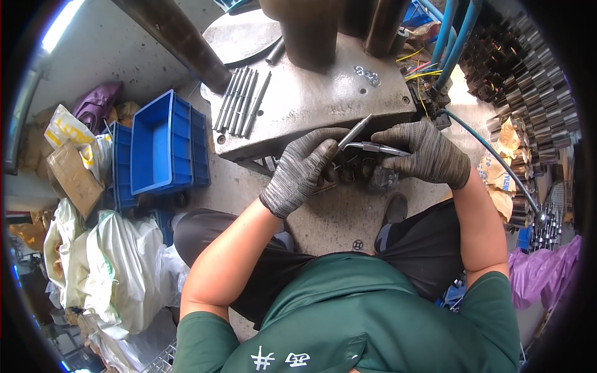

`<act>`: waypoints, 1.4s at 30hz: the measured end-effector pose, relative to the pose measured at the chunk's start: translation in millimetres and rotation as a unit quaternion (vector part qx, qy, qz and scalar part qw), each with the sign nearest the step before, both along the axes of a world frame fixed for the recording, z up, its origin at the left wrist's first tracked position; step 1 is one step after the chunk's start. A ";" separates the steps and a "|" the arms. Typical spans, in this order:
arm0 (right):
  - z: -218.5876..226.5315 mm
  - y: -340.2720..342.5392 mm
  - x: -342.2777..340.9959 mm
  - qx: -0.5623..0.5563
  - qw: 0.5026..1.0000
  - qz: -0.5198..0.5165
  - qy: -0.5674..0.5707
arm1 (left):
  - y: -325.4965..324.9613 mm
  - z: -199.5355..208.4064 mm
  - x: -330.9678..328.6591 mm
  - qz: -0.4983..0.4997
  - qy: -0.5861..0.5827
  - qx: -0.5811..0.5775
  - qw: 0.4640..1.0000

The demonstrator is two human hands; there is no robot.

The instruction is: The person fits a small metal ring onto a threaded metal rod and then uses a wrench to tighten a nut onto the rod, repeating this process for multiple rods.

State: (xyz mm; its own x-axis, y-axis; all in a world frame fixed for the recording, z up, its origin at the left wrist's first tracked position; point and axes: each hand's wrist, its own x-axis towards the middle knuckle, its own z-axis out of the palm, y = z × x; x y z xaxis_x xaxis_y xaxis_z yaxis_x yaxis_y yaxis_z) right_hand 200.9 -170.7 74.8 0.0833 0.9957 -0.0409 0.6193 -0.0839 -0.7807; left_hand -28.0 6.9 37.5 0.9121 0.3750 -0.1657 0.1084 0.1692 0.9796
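My left hand (306,163), in a grey knitted glove, is closed around a short silver metal rod (357,129) that points up and to the right. Its lower end is hidden by the fingers. My right hand (424,152), gloved the same way, grips a slim silver tool with a stepped barrel (380,148). The tool's left end meets or passes close to the rod beside my left fingers; I cannot tell whether they touch. Beyond my left hand, several similar metal rods (242,102) lie side by side on the worn metal machine table (305,102).
Machine columns (308,31) rise from the table's back. Small shiny rings (367,76) lie there. Blue bins (152,143) and white sacks (124,267) stand left. Right are blue hoses (457,43), loose wires, stacked metal cylinders (528,81) and a purple bag (547,270).
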 end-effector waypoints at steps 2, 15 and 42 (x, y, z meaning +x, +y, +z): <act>-0.3 1.0 -1.1 -0.004 1.000 0.000 0.003 | -0.1 -3.6 0.6 0.015 0.002 -0.046 0.999; 3.6 5.5 -4.4 -0.010 1.000 0.018 -0.015 | 1.6 -5.0 -0.6 0.022 0.010 -0.218 0.976; 9.3 -6.4 -40.3 0.094 0.991 -0.056 -0.082 | 10.9 -5.7 -16.3 0.041 -0.104 -0.220 0.969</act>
State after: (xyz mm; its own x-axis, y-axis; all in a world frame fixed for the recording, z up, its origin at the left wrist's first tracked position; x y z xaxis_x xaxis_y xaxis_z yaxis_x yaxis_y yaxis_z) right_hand 160.6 -177.1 84.1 0.1841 0.9687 0.1667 0.7338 -0.0226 -0.6790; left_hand -44.3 17.7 31.8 0.9127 0.3832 -0.1416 -0.1154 0.5744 0.8104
